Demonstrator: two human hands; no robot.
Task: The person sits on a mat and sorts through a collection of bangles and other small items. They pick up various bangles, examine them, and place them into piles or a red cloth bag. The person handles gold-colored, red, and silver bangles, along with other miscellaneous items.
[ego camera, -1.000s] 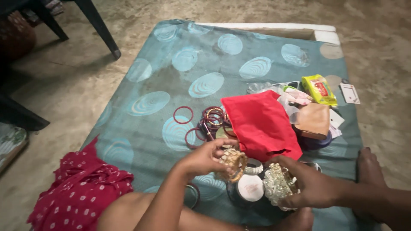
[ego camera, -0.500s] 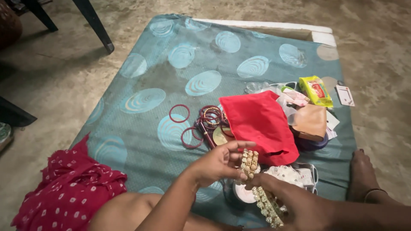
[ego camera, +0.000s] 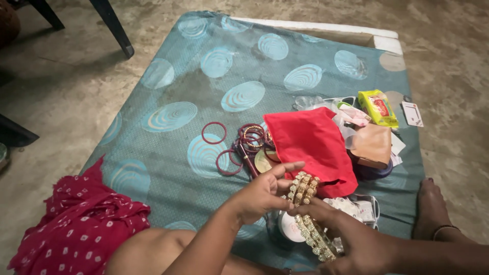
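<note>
My left hand (ego camera: 262,192) pinches a small stack of gold beaded bangles (ego camera: 301,188), held upright just in front of a red cloth (ego camera: 310,146). My right hand (ego camera: 351,239) grips a second bunch of gold beaded bangles (ego camera: 315,238) lower down, its fingers touching the first stack. Beneath both hands sits a round white lid or container (ego camera: 289,227). Loose red and dark bangles (ego camera: 239,145) lie on the teal patterned mat (ego camera: 214,86) to the left of the cloth.
Right of the red cloth lie a tan pouch (ego camera: 373,144), a yellow packet (ego camera: 378,108), clear plastic and a white card (ego camera: 412,113). A red dotted garment (ego camera: 76,224) covers my left leg. My foot (ego camera: 432,209) rests at the mat's right edge. Chair legs (ego camera: 114,28) stand top left.
My right hand dropped the pale beaded bunch and now grips gold bangles. My left hand turned its gold stack upright and brought it against the right hand's bunch.
</note>
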